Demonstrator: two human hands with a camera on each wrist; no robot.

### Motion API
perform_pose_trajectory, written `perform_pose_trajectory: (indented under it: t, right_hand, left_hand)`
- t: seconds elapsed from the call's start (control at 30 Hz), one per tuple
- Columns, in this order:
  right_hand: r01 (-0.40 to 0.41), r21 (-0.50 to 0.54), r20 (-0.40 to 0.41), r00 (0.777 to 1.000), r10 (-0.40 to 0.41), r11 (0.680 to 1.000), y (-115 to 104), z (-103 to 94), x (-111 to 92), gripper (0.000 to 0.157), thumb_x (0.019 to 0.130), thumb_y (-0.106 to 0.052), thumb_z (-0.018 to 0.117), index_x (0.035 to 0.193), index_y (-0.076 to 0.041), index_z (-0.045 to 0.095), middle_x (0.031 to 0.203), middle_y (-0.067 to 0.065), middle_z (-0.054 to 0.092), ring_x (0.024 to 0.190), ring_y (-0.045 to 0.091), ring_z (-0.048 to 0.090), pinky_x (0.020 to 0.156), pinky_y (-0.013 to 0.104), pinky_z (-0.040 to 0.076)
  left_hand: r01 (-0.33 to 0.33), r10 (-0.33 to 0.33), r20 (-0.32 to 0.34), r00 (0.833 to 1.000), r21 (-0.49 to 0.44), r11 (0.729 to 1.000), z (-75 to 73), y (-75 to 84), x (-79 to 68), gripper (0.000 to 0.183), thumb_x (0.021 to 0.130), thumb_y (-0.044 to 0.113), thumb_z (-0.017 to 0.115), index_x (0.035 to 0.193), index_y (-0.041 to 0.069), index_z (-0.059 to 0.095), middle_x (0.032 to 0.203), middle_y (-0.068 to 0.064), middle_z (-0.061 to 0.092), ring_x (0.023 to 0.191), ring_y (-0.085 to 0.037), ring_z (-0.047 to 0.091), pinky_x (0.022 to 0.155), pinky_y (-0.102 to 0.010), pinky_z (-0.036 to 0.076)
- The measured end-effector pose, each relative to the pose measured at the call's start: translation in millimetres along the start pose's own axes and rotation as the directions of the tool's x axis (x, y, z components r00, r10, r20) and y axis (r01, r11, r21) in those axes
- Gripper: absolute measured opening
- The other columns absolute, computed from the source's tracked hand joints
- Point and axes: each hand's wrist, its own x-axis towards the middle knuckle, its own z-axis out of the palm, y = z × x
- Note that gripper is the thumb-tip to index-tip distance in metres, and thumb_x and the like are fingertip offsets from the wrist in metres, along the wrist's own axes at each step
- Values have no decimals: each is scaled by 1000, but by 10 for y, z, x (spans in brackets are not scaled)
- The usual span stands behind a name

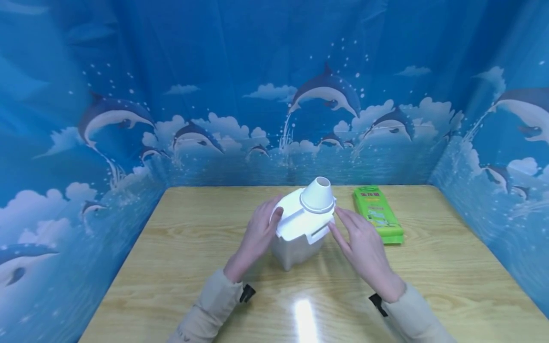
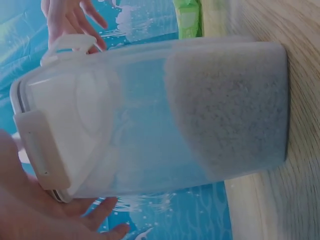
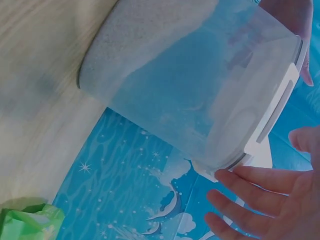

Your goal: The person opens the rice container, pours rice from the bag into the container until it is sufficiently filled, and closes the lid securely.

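A clear plastic rice storage container (image 1: 296, 252) stands on the table under a white lid (image 1: 292, 226). On the lid sits a white cone-shaped cup (image 1: 318, 196), narrow end up. Rice (image 2: 230, 105) fills the lower part of the container, its surface sloping. My left hand (image 1: 259, 228) rests against the left edge of the lid, its fingers extended along the side in the left wrist view. At the right edge, near a side latch (image 3: 272, 112), the fingertips of my right hand (image 1: 362, 247) touch the lid, fingers nearly straight and spread.
A green package (image 1: 378, 214) with printed writing lies to the right, behind my right hand. The wooden table (image 1: 184, 243) ends at a blue curtain (image 1: 240, 162) printed with dolphins, which surrounds it at the back and sides.
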Motion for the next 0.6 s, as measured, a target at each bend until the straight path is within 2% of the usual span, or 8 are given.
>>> perform_pose_trajectory:
  t: [0.23,0.47,0.6]
  right_hand:
    - [-51,-3,79,996,51,999,-29,38,142,47,103,-31,59,135,3,61,132,24,64,122,42,59,105,58,46]
    - [-39,4,129,991,39,999,4,94,246,47,103,-27,59,136,6,58,131,27,62,121,44,58,104,57,46]
    - [-39,13,167,985,37,999,40,121,298,47,105,-26,55,139,6,55,134,28,60,125,45,54,112,59,38]
  left_hand:
    - [-54,61,-67,996,97,994,5,53,-77,75,107,59,26,145,0,50,145,-21,54,138,-40,45,118,-57,30]
    - [10,-1,-54,999,165,986,17,111,-226,73,106,60,29,149,2,45,150,-23,48,142,-41,39,119,-60,26]
    - [-11,24,-59,998,218,976,18,169,-301,71,106,57,33,147,1,48,148,-25,49,142,-43,39,118,-62,26]
